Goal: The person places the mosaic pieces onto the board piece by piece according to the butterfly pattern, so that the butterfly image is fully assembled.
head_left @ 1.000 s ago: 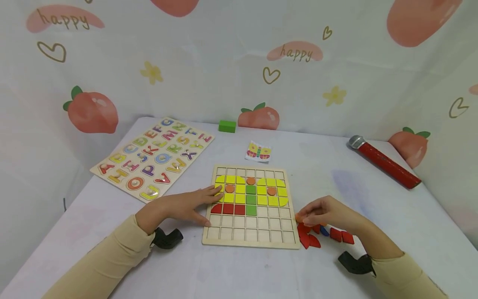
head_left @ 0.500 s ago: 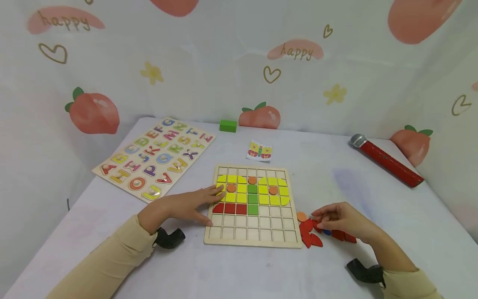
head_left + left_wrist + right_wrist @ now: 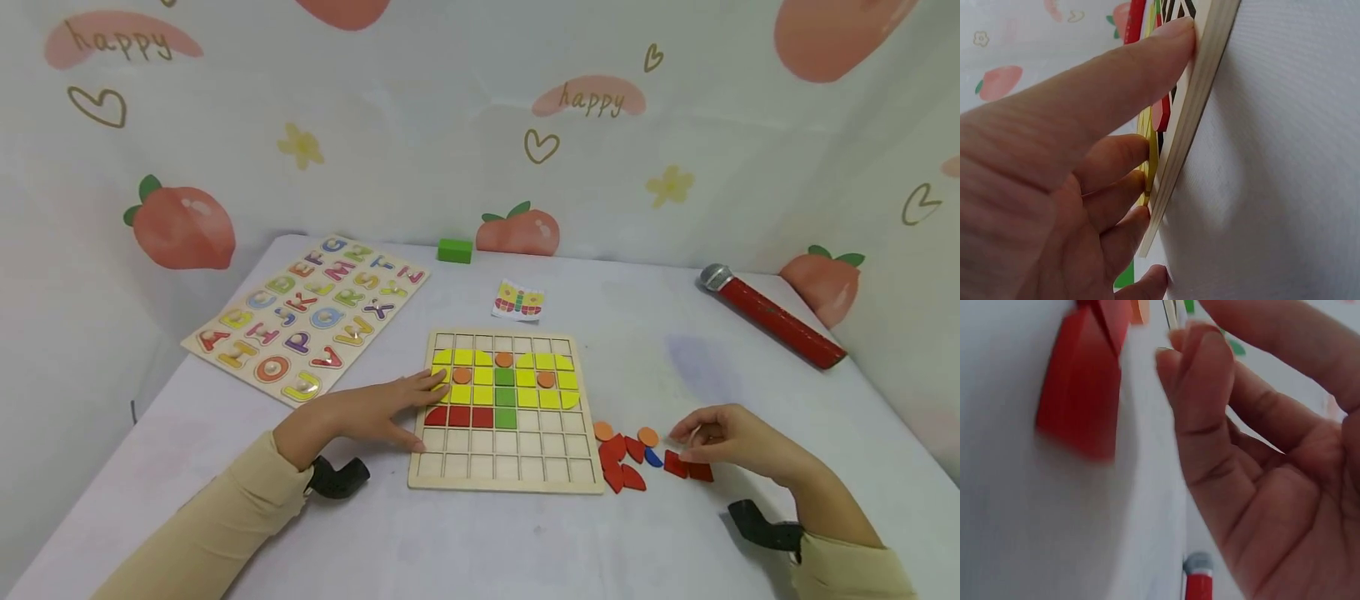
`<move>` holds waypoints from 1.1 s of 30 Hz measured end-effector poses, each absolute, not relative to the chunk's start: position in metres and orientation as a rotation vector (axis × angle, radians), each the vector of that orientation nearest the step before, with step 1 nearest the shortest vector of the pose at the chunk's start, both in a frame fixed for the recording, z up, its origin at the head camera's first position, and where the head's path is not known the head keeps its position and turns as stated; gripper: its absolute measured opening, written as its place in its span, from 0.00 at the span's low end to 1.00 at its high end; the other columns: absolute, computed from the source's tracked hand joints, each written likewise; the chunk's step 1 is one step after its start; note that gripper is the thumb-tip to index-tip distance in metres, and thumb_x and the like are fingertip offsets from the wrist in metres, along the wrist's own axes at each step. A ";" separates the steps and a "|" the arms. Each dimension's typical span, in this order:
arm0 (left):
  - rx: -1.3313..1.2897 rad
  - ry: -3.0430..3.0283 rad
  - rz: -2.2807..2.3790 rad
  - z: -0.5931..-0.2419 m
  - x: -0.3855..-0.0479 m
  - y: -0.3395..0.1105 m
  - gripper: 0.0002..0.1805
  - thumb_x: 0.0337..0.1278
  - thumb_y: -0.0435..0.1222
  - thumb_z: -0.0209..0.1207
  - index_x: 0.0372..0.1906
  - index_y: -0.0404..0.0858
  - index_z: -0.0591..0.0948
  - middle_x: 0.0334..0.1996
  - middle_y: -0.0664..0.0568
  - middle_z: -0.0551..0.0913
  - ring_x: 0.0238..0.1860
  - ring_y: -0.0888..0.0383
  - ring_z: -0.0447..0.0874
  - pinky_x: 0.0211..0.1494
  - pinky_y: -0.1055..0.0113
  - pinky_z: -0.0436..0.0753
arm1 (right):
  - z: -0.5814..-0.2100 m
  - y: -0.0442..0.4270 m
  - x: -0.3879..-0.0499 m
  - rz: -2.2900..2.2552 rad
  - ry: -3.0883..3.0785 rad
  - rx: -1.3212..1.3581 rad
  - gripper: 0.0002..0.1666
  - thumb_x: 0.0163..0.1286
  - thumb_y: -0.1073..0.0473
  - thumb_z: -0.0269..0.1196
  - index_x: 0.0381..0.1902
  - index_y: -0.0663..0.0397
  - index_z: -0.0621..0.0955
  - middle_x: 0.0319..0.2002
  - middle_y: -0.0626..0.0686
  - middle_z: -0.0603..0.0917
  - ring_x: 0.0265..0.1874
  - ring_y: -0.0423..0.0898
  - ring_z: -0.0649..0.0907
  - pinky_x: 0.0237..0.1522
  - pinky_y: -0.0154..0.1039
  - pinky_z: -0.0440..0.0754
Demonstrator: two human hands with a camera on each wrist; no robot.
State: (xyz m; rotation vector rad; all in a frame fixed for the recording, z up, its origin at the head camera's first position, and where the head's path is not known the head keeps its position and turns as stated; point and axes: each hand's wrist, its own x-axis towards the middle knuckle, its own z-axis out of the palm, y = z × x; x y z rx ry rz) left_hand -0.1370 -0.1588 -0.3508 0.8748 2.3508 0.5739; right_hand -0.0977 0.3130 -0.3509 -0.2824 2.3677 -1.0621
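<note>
My left hand (image 3: 369, 414) rests with spread fingers on the left edge of the wooden grid board (image 3: 495, 468); in the left wrist view the thumb lies on its rim. The board holds yellow pieces (image 3: 527, 398), green squares (image 3: 506, 397), orange discs (image 3: 504, 360) and a row of red pieces (image 3: 459, 416). Right of the board lie loose red pieces (image 3: 613, 448), orange discs (image 3: 648, 436) and a blue piece (image 3: 653, 457). My right hand (image 3: 738, 442), fingers bent loosely, hovers beside two red squares (image 3: 676, 464); in the right wrist view nothing shows between its fingers.
A patterned card (image 3: 518, 301) lies behind the board, with a green block (image 3: 455, 251) farther back. The alphabet board (image 3: 300, 321) is at the back left. A red microphone (image 3: 780, 322) lies at the back right.
My right hand has moved right, away from the board and over the loose pieces, leaving an orange disc beside the board. The left hand has stayed in place.
</note>
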 end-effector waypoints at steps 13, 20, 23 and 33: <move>0.856 2.351 0.583 -0.349 -0.137 -0.158 0.44 0.52 0.47 0.63 0.72 0.42 0.56 0.75 0.52 0.45 0.75 0.49 0.36 0.74 0.49 0.49 | -0.360 0.309 -0.097 -0.976 2.379 -0.353 0.22 0.54 0.53 0.70 0.38 0.63 0.76 0.25 0.50 0.72 0.23 0.38 0.71 0.23 0.29 0.69; 0.835 2.346 0.593 -0.349 -0.136 -0.159 0.44 0.52 0.48 0.63 0.72 0.43 0.56 0.75 0.52 0.45 0.75 0.49 0.36 0.74 0.48 0.49 | -0.361 0.309 -0.098 -1.029 2.348 -0.378 0.24 0.54 0.54 0.70 0.40 0.64 0.74 0.27 0.51 0.72 0.23 0.38 0.71 0.23 0.30 0.71; 0.848 2.346 0.595 -0.350 -0.136 -0.160 0.45 0.52 0.48 0.63 0.72 0.43 0.56 0.75 0.52 0.45 0.75 0.48 0.36 0.74 0.48 0.49 | -0.361 0.308 -0.098 -1.011 2.359 -0.377 0.26 0.53 0.53 0.70 0.43 0.65 0.76 0.27 0.51 0.73 0.24 0.38 0.72 0.24 0.29 0.72; 0.855 2.353 0.575 -0.351 -0.137 -0.160 0.45 0.52 0.49 0.63 0.72 0.44 0.55 0.75 0.52 0.45 0.75 0.49 0.36 0.74 0.48 0.49 | -0.352 0.302 -0.102 -0.987 2.366 -0.357 0.17 0.62 0.57 0.63 0.43 0.65 0.78 0.36 0.55 0.81 0.27 0.38 0.77 0.30 0.29 0.79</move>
